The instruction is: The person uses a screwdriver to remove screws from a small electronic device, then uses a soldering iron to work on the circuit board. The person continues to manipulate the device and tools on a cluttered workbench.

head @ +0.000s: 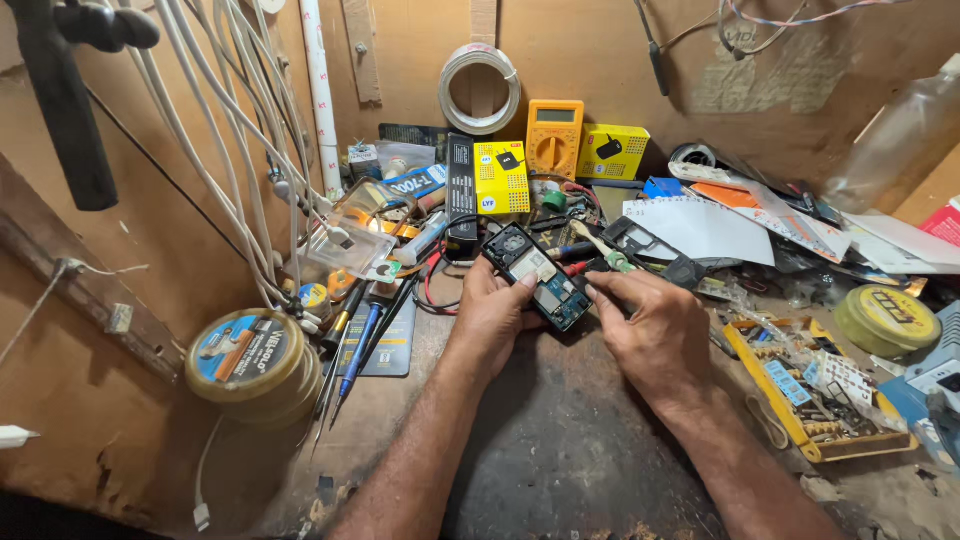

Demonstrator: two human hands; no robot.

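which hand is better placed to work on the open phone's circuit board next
Probably the right hand: its fingertips sit at the lower end of the opened phone beside the exposed board, while the left hand grips the phone's side, thumb on top, steadying it.

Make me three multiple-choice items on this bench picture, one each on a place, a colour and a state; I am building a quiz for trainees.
1. Where does the multimeter stand?
A. against the back wall
B. in the yellow tray
C. under the left hand

2. What colour is the parts tray at the right?
A. red
B. yellow
C. white

3. How is the small device held?
A. closed
B. wrapped in tape
C. opened, circuit board showing

Answers: 1 A, it leans upright on the board wall. 2 B, its rim is yellow. 3 C, the left hand and right hand hold it with the board exposed.
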